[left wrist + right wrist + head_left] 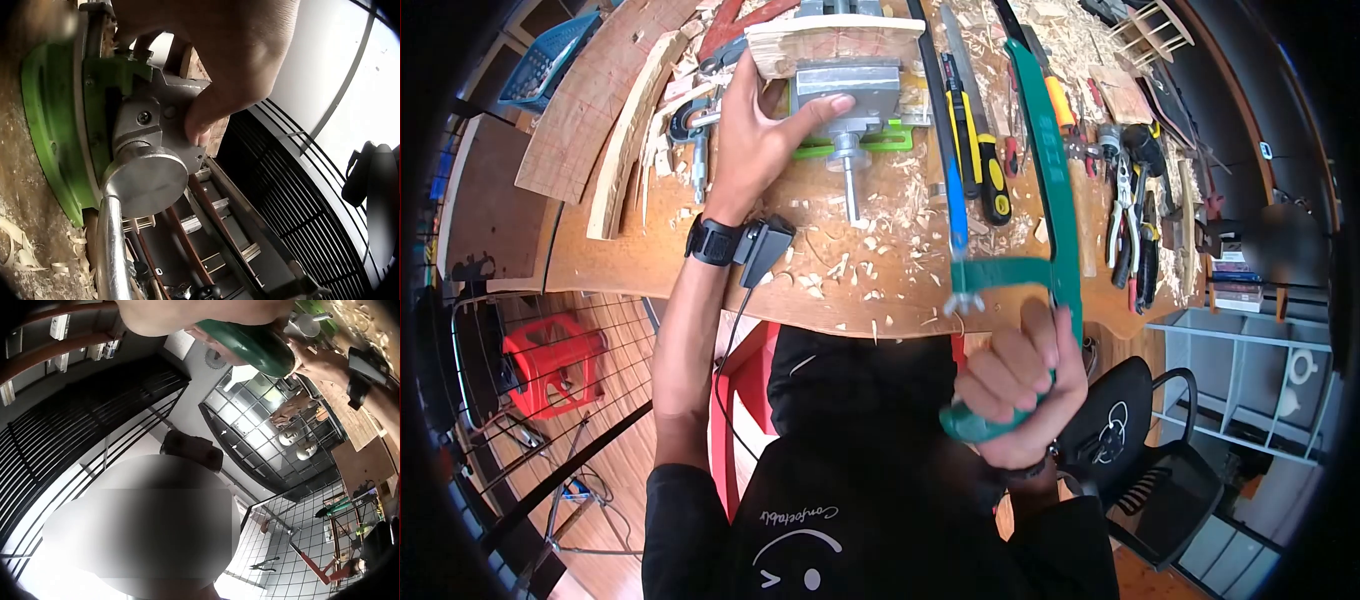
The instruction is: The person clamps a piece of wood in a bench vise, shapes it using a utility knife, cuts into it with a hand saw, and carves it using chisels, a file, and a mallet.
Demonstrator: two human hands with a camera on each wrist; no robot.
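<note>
A grey metal vise (848,95) on a green base (890,138) stands at the bench's far middle, gripping a wooden board (840,42) with pencil lines on it. My left hand (762,135) holds the vise from its left side. Its thumb (209,115) lies across the vise's front face; the other fingers are partly hidden behind the vise and board. To the right, nearer my body, my right hand (1015,375) grips the handle (983,424) of a green-framed hacksaw (1045,150). The saw points away from me, right of the vise, apart from the board.
Wood shavings (830,270) litter the workbench (630,265). A utility knife (962,130) and a yellow-black-handled file (995,190) lie between vise and saw. Pliers (1122,215) lie farther right, long wood strips (635,140) at left. A black chair (1140,450) stands at lower right.
</note>
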